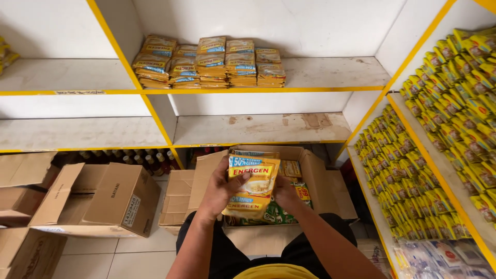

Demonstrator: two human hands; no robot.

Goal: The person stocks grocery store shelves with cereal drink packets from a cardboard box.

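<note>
Item, nearest me: left hand (219, 191) and right hand (285, 195), fingers closed on opposite side edges of a stack of yellow sachets (253, 186). I read the stack as upright, long axis vertical, held between both hands, neither nearer. Directly behind: open cardboard box (315, 170), more sachets inside. Farther, above: empty middle shelf (263, 129); then stacked sachets on the upper shelf (212, 62).
</note>
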